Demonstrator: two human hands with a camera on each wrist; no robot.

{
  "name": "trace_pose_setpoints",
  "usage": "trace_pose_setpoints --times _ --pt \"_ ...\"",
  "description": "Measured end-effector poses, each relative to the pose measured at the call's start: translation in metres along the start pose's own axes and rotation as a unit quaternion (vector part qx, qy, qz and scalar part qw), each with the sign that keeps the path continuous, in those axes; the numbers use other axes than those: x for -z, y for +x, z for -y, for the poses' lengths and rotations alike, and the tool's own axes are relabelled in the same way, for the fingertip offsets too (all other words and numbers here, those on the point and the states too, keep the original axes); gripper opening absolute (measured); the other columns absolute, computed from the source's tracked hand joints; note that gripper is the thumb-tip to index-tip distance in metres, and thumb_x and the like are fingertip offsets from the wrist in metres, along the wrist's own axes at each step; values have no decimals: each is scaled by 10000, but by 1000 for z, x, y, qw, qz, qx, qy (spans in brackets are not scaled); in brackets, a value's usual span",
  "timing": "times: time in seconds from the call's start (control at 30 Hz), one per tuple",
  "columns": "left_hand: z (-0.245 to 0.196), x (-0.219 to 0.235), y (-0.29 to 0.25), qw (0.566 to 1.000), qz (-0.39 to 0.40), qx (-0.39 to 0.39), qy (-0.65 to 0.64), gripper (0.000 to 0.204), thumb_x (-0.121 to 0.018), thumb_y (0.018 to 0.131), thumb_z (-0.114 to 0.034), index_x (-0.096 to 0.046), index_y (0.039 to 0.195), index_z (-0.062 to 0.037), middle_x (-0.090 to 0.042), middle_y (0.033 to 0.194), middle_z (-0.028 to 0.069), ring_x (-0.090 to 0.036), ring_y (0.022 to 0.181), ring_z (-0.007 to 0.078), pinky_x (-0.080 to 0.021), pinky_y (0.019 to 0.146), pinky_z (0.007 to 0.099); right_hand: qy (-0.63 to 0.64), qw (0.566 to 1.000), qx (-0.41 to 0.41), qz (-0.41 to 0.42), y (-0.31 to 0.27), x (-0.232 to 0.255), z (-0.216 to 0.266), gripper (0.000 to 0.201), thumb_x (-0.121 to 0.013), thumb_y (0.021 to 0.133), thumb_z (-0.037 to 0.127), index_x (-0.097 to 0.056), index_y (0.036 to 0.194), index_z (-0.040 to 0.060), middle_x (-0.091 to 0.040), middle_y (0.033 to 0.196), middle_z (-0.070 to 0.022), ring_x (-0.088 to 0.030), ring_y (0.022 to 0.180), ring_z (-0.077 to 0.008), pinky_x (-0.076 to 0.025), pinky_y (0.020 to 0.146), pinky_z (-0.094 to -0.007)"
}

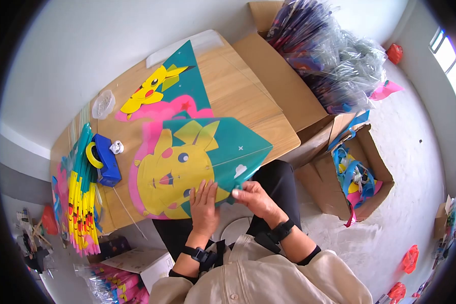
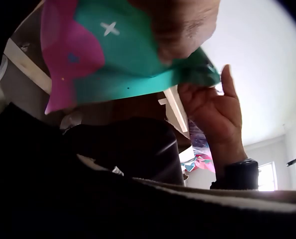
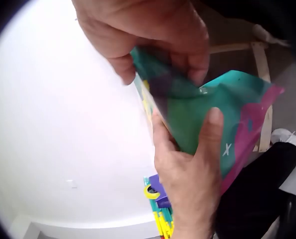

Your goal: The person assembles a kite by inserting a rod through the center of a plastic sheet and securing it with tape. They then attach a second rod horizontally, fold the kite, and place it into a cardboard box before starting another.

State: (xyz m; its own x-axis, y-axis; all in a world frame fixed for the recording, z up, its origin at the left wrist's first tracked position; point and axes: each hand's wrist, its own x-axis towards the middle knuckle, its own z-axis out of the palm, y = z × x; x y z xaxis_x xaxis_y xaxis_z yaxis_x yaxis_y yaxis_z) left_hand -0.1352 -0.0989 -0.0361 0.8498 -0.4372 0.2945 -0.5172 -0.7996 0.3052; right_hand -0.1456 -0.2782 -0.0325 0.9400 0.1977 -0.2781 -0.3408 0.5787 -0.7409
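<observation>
A teal, pink and yellow kite (image 1: 159, 154) with a cartoon face lies partly over the table's near edge. My left hand (image 1: 205, 205) holds its near side, fingers across the printed face; in the right wrist view the thumb of that left hand (image 3: 190, 169) presses the underside. To the right, my right hand (image 1: 258, 200) pinches the teal edge between thumb and fingers. Seen from below in the left wrist view, the teal sheet (image 2: 123, 59) bends up towards the right hand (image 2: 212, 112). Another such kite (image 1: 200, 76) lies flat farther back, partly covered by the held one.
A blue tape dispenser (image 1: 106, 159), a clear tub (image 1: 104, 105) and a bundle of folded kites (image 1: 83, 197) sit on the table's left. Beyond the right edge stand a cardboard box (image 1: 283, 86) heaped with bagged items and a smaller carton (image 1: 319, 180) with scraps.
</observation>
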Motion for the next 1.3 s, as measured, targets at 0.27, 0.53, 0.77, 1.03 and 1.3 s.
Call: trace_pose_setpoints --times 0.27,0.53,0.77,1.03,1.3 --pt "26 72 30 966 -3 67 -251 200 -571 799 12 -608 993 -15 -657 837 171 -642 786 342 -489 678 364 -31 940 250 -231 12 66 25 421 -609 729 -66 -593 1141 20 -556 1231 -88 -608 883 -111 -486 723 -219" --pt "49 101 67 911 124 143 -366 177 -586 859 -25 -641 1027 -8 -641 799 121 -584 757 114 -464 739 271 -31 969 244 -10 35 65 71 385 -661 714 -76 -638 1077 49 -469 1346 -105 -580 762 -85 -470 673 -217" --pt "100 85 141 962 211 142 -96 173 -690 724 -119 -574 778 -3 -527 688 135 -526 648 170 -418 602 333 28 975 161 -149 53 70 52 128 -687 822 68 -594 739 40 -578 616 -12 -579 542 -99 -455 481 -218" --pt "136 54 187 995 8 -38 95 153 -683 756 -155 -602 787 -29 -585 715 125 -604 722 285 -478 645 396 -45 927 45 -370 74 83 53 130 -690 807 61 -582 748 19 -566 623 -19 -552 463 -93 -426 362 -194" --pt "143 47 126 983 150 -93 -54 117 -619 800 -129 -621 883 -46 -620 771 116 -618 721 301 -501 654 358 -116 933 28 -340 93 86 59 155 -680 809 57 -553 723 40 -530 627 -8 -532 480 -102 -390 362 -198"
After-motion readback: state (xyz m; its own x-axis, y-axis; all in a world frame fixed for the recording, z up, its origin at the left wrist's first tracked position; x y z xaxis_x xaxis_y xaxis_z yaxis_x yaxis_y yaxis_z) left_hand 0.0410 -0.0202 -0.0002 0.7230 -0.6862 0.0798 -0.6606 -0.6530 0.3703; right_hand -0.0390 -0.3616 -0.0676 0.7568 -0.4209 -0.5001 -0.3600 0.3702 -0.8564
